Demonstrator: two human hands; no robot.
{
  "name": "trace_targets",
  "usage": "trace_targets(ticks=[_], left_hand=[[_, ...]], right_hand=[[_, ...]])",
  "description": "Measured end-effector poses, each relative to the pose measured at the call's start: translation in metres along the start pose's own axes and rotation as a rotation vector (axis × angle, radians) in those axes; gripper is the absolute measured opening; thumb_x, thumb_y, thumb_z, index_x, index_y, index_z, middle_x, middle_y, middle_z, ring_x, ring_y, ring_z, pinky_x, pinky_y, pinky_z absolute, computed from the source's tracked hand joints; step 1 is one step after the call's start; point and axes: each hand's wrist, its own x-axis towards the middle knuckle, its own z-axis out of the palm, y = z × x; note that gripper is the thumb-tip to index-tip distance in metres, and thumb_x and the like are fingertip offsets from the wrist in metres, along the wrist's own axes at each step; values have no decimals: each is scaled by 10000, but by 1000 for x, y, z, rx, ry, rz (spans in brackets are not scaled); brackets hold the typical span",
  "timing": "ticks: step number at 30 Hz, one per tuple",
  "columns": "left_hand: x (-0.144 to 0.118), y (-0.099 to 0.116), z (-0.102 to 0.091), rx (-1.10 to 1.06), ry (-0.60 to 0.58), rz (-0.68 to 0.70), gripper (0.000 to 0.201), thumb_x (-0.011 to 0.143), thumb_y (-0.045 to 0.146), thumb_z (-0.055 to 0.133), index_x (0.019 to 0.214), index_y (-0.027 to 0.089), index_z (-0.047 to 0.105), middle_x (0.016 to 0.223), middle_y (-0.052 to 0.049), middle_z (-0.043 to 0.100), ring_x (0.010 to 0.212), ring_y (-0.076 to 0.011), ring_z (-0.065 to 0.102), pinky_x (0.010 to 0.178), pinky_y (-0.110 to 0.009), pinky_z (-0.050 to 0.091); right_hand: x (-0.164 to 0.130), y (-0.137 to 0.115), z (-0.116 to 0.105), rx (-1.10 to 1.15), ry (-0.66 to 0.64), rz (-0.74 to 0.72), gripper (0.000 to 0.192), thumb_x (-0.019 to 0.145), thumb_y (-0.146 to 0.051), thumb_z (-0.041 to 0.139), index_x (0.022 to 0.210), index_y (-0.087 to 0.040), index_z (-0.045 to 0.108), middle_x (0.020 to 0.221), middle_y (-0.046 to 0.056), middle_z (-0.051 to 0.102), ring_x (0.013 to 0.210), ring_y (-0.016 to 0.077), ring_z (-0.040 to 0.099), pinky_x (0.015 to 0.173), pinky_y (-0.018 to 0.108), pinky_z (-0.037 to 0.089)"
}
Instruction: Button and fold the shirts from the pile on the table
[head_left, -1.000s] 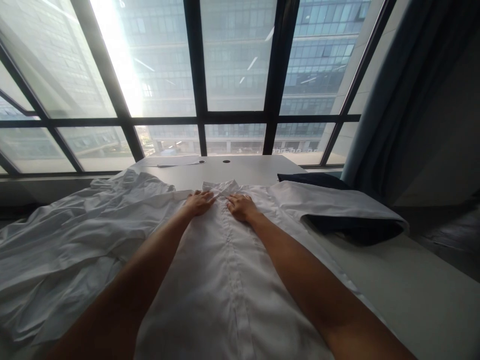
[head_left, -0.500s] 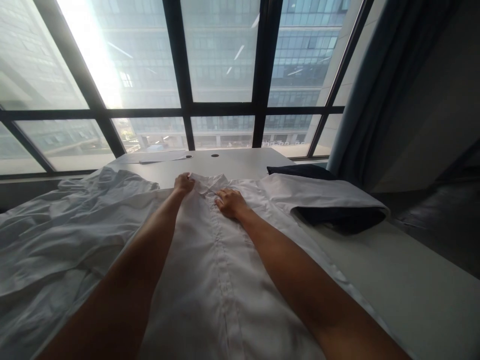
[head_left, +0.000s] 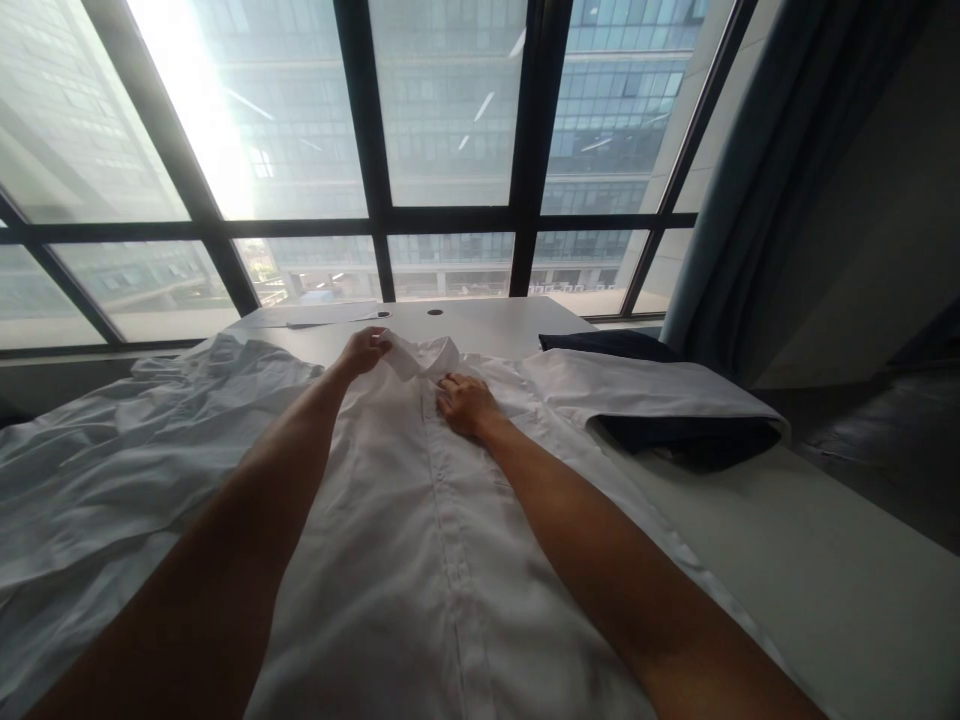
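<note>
A white button-front shirt [head_left: 375,560] is spread out lengthwise in front of me, its collar [head_left: 424,357] at the far end. My left hand [head_left: 365,350] pinches the left side of the collar between thumb and fingers and holds it slightly raised. Just below the collar, my right hand [head_left: 466,403] lies palm down on the shirt front beside the placket [head_left: 442,500], fingers resting on the cloth. The right sleeve [head_left: 660,380] stretches to the right, with dark navy fabric [head_left: 690,440] showing at its end.
More rumpled white cloth [head_left: 150,450] covers the left side. Beneath lies a white table [head_left: 810,560] with cable holes near its back edge. Papers [head_left: 330,314] rest at the back left. Large windows [head_left: 450,120] stand behind, and a blue curtain [head_left: 720,240] hangs right.
My left hand has lifted the collar's left side and drawn it slightly up and left. My right hand stays on the shirt front, and the view has shifted a little.
</note>
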Motion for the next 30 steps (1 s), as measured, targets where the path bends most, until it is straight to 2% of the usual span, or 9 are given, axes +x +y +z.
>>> trace_targets(ticks=[3,5,8,10,12,17,22,25,30], left_hand=[[-19,10,8,369,29,14,498,900,227,564,1383,125,502,1257,-177,646,1175,-326,564,988,-473,438],[-38,16,18,517,1,100,453,936,267,480,1368,137,521,1350,-181,588,1265,-337,505,1045,-490,390],[-65,20,33,571,-213,180,445,975,390,390,1323,177,568,1414,-156,548,1335,-328,454,1094,-504,346],[-76,19,40,567,-346,167,510,983,459,353,1395,198,505,1527,-143,428,1429,-328,336,1134,-549,279],[-81,17,44,549,-397,130,567,992,489,307,1477,213,406,1605,-122,292,1489,-307,215,1166,-566,207],[-80,15,39,553,-339,-17,699,969,599,259,1536,194,316,1644,-116,161,1509,-312,145,1183,-559,165],[-85,5,24,557,-287,-46,678,957,606,296,1510,220,377,1628,-117,224,1490,-342,203,1172,-562,191],[-90,-6,19,541,-247,-79,662,952,613,315,1477,226,426,1585,-149,326,1465,-354,264,1152,-578,219],[-89,-11,20,529,-298,-83,647,942,615,364,1483,264,411,1597,-157,293,1466,-370,245,1133,-618,202]], right_hand=[[3,3,4,20,-63,29,510,986,-399,362,1423,-184,514,1538,87,429,1398,244,369,1172,436,192],[5,5,5,27,-132,54,539,997,-432,315,1459,-202,473,1566,69,387,1446,248,296,1188,479,131],[7,6,4,33,-225,76,586,995,-485,287,1504,-221,409,1607,53,303,1480,261,220,1188,521,93],[7,7,5,30,-232,71,603,989,-495,292,1525,-230,372,1623,48,260,1490,255,193,1190,520,78],[7,7,6,19,-212,64,613,986,-495,296,1545,-244,329,1633,38,228,1497,242,169,1195,511,59],[14,7,0,-14,-284,80,635,975,-527,291,1549,-258,318,1633,40,230,1488,265,194,1186,538,119],[36,6,-10,-32,-324,104,586,944,-513,395,1473,-269,462,1576,76,367,1408,326,352,1127,561,275],[44,10,0,-47,-249,152,598,982,-485,321,1538,-266,340,1622,77,260,1467,302,245,1156,592,174],[44,16,9,-46,-340,191,606,992,-543,275,1558,-327,267,1647,49,181,1497,286,160,1146,633,115]])
